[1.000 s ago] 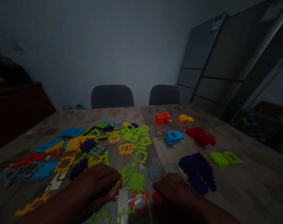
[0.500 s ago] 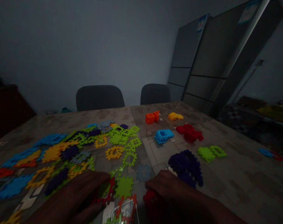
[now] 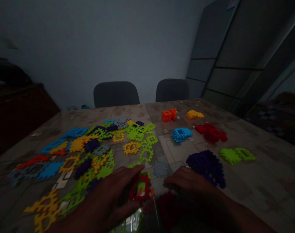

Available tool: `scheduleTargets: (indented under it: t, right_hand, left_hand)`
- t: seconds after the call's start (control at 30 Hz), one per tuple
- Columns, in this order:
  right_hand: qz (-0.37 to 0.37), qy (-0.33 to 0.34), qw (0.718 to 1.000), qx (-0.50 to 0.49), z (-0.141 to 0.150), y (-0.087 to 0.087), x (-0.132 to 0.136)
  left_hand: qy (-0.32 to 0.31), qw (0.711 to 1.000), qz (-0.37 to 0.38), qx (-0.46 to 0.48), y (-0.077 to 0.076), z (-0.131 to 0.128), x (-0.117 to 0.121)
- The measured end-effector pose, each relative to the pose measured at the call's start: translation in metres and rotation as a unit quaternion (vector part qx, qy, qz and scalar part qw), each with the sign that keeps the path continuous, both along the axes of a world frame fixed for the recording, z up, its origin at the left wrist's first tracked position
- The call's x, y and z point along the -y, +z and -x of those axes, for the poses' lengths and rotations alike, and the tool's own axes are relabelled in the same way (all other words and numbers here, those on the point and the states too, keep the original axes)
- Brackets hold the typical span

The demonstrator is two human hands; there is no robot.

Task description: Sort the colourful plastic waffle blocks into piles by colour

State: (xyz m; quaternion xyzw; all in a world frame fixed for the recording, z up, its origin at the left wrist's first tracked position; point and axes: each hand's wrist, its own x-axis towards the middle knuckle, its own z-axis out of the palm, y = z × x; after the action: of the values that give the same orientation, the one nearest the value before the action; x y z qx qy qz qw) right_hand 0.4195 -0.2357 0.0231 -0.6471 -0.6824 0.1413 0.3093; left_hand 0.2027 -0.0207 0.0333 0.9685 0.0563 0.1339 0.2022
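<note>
My left hand (image 3: 110,197) curls its thumb and fingers round a red square frame piece (image 3: 149,190) with a toothed edge. Green shows through the opening of that frame. To its right, my right hand (image 3: 188,183) is bent over a bunch of red toothed pieces (image 3: 170,207), which are dark and partly hidden under the palm. Between and beyond the hands lies a grey toothed square (image 3: 161,169). A dark purple pile of pieces (image 3: 207,166) sits just past my right hand.
Loose toothed pieces in several colours spread over the left, including a blue square (image 3: 51,170) and yellow triangles (image 3: 46,205). Sorted clusters stand at right: orange (image 3: 168,115), yellow (image 3: 194,114), blue (image 3: 182,134), red (image 3: 211,132), green (image 3: 237,155). Two chairs (image 3: 116,94) stand behind the table.
My left hand has moved right with the red frame piece, over where a green square lay. My view has turned a little left, so the table things appear shifted right.
</note>
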Motion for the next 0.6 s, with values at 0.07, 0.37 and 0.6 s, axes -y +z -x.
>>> scheduleTargets:
  t: [0.07, 0.37, 0.6]
  right_hand:
    - [-0.010, -0.034, 0.998, -0.047, 0.001, 0.006, 0.001]
    - [0.060, -0.142, 0.937, -0.314, 0.016, 0.010, -0.002]
    - [0.105, -0.184, 0.939, -0.271, 0.006, -0.002, 0.044]
  left_hand:
    - [-0.017, 0.999, 0.008, 0.028, -0.005, -0.006, 0.012]
    - [-0.073, 0.989, 0.094, 0.090, 0.002, -0.052, 0.059]
    - [-0.064, 0.996, 0.021, 0.062, -0.030, -0.039, 0.066]
